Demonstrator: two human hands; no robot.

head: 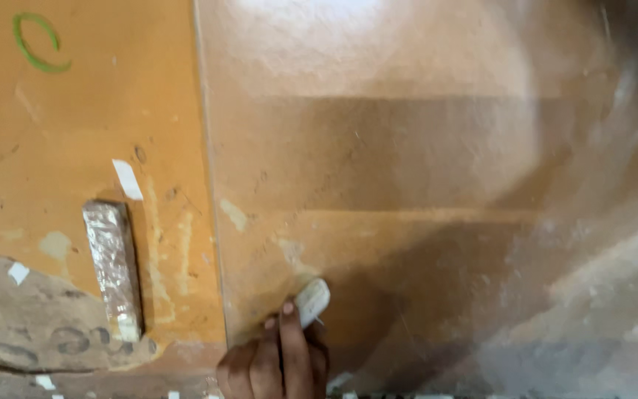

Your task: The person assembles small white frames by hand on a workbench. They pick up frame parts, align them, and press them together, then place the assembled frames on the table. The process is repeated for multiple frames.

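Observation:
Only one hand shows, at the bottom centre, and I take it for my right hand (275, 363). Its fingers point up and pinch a small white chalk-like piece (312, 301), pressing it against a large orange-brown board (378, 162). The piece is tilted and touches the board just right of a vertical seam (209, 185). My left hand is out of view.
Left of the seam lies a long block wrapped in shiny film (114, 270), with a white tape strip (128, 179) above it. A green curved mark (38, 44) sits top left. A torn grey-brown patch (31, 325) fills the lower left. Blurred translucent sheeting (614, 244) covers the right.

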